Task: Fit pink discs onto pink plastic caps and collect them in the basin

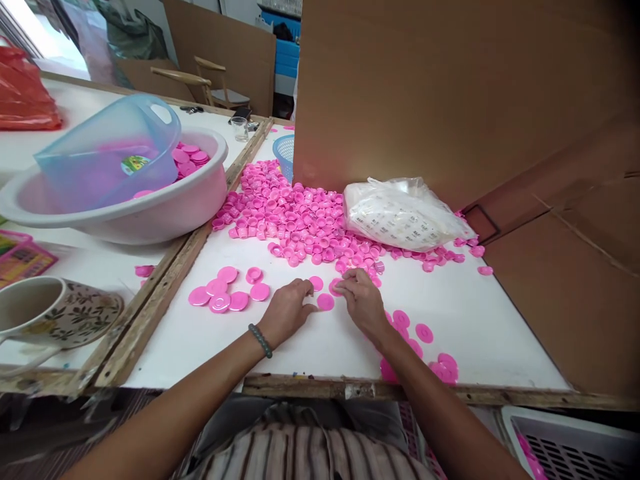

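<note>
My left hand [287, 310] rests on the white table [310, 347], fingers curled, tips next to a flat pink disc [325, 302] and another disc [316, 283]. My right hand [361, 299] lies just right of it, fingertips pinching a pink disc [336, 287]. A big heap of small pink caps [295, 220] spreads behind both hands. Several flat pink discs [225, 293] lie in a cluster to the left, and more discs [425, 347] lie right of my right wrist. A beaded bracelet sits on my left wrist.
A clear bag of white pieces [405, 213] lies on the heap. Cardboard walls [450, 93] rise behind and right. A pink basin [165, 207] with a blue tub [110, 153] and a mug [55, 313] stand on the left table. A blue basket [286, 153] sits behind.
</note>
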